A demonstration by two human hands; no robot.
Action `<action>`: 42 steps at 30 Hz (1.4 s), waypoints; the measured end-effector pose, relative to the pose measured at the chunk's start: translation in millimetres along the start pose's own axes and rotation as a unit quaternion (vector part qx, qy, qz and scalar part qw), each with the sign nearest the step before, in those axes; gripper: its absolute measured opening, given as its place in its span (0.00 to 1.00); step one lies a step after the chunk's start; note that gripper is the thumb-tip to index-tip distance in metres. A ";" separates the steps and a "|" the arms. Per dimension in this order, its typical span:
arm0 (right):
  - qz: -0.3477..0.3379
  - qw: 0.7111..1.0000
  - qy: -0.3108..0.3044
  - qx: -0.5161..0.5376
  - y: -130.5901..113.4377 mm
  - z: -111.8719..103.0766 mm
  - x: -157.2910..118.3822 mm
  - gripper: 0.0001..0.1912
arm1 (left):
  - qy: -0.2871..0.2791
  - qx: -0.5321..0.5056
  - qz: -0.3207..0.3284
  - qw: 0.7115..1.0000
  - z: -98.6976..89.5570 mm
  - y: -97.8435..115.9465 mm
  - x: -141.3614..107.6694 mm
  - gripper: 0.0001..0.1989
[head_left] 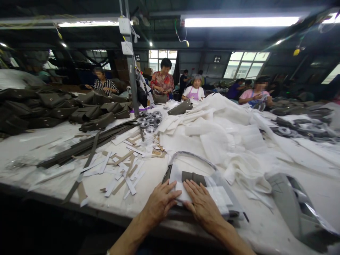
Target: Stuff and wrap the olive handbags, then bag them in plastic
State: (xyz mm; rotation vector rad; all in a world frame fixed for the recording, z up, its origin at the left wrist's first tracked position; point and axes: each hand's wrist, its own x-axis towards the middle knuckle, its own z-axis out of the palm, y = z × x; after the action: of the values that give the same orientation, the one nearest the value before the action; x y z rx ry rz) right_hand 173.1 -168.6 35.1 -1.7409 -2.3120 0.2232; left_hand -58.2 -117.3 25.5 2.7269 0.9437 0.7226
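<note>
A dark handbag (195,177) lies near the table's front edge, partly covered by white foam wrap (216,195). Its handle (198,154), wrapped in clear plastic, arches away from me. My left hand (162,197) rests flat on the left part of the white wrap, fingers spread. Beside it, my right hand (200,201) presses flat on the middle of the wrap, just below the exposed dark part of the bag. Both hands are open and grip nothing. The bag's lower edge is partly hidden by my hands.
A tape dispenser (299,209) stands at the right. White foam sheets (212,131) heap behind the bag. Paper and card strips (124,173), dark straps (98,145) and wrapped rings (150,120) lie left. Dark bags (53,106) pile farther back; several people (162,79) work beyond.
</note>
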 end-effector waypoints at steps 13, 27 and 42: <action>-0.018 0.999 0.017 -0.046 -13.1 11.0 -4.9 0.31 | 0.173 -0.147 -0.153 0.962 -39.7 -26.9 -0.6 0.30; -0.053 0.980 0.155 -0.114 -10.7 20.0 -3.9 0.20 | 0.082 0.072 0.076 0.991 14.6 -1.5 -2.4 0.25; -0.068 0.947 0.289 -0.120 -26.7 39.3 -8.6 0.20 | 0.125 0.104 0.167 0.972 19.1 -3.7 -1.5 0.15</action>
State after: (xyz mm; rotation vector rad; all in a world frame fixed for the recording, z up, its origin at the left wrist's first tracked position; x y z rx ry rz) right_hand 139.7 -183.5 3.5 -1.4704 -2.0551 -0.5454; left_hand -51.7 -115.3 7.1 3.0761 0.6359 1.1042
